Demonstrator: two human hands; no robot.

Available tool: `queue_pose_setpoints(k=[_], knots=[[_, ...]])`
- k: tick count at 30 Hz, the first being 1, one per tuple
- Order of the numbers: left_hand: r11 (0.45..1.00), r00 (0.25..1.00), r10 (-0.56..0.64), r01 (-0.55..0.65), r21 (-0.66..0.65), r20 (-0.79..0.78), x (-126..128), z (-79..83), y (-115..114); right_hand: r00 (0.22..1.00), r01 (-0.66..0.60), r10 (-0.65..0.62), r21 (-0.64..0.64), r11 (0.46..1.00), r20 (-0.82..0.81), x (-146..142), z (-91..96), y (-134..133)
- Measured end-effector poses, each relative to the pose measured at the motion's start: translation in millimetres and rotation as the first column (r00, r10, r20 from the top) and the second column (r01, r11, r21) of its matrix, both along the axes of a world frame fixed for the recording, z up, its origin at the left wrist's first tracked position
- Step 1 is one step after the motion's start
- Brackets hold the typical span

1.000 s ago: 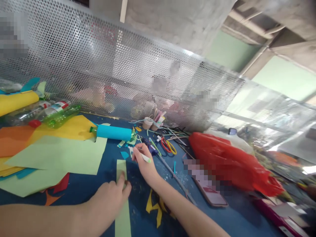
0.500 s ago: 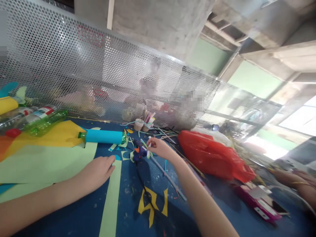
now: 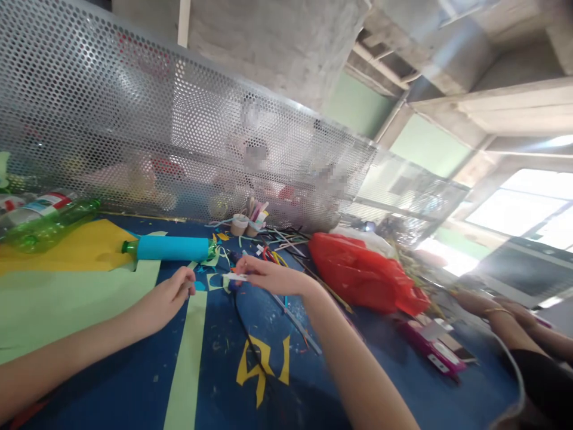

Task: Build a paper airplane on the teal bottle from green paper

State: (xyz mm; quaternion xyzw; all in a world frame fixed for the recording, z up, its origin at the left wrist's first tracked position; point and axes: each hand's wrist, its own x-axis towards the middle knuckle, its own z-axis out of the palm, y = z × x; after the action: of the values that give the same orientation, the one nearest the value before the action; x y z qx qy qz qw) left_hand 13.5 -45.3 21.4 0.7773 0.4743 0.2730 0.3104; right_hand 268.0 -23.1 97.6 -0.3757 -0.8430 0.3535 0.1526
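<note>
A person's two bare hands work over a blue table (image 3: 147, 370) whose far edge meets a perforated metal screen (image 3: 134, 119). The right hand (image 3: 264, 276) has its grip pinching a narrow white item (image 3: 235, 276), partly hidden by the fingers, above small scraps toward the far edge. The left hand (image 3: 172, 292) has fingers curled; whether its grip holds anything cannot be told. Its fingertips are just beside a blue scrap (image 3: 200, 286) at the far end of a pale green paper strip (image 3: 185, 358), which runs toward the table's near edge. Beyond the left hand lies a blue-wrapped bottle (image 3: 172, 248). Yellow paper cutouts (image 3: 244, 368) lie right of the strip, crossed by a black cord (image 3: 244, 322). A red plastic bag (image 3: 358, 272) sits farther right, and another person's arm (image 3: 477, 304) shows near the table's right edge.
</note>
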Motion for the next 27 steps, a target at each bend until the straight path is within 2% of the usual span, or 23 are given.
queue_pose_setpoints(k=[4,7,14,27], knots=[[0.986,0.972,-0.047,0.083,-0.148,0.232,-0.3,-4.5,10.1,0.996,-0.005,-0.001,-0.071,0.997,-0.092,-18.4,1.8,-7.9],[0.979,0.944,-0.07,0.127,-0.16,0.321,2.0,-0.8,11.1,0.996,-0.018,0.009,-0.102,0.995,-0.091,-21.6,2.7,-11.7],[0.985,0.905,-0.039,0.107,-0.138,0.424,8.7,11.2,1.3,0.999,0.034,-0.032,-0.071,0.997,0.032,-16.0,11.4,-15.8],[0.972,0.898,-0.052,0.146,-0.185,0.436,9.2,15.9,-2.3,0.996,0.069,-0.069,-0.003,0.998,0.047,-21.3,10.3,-18.6]])
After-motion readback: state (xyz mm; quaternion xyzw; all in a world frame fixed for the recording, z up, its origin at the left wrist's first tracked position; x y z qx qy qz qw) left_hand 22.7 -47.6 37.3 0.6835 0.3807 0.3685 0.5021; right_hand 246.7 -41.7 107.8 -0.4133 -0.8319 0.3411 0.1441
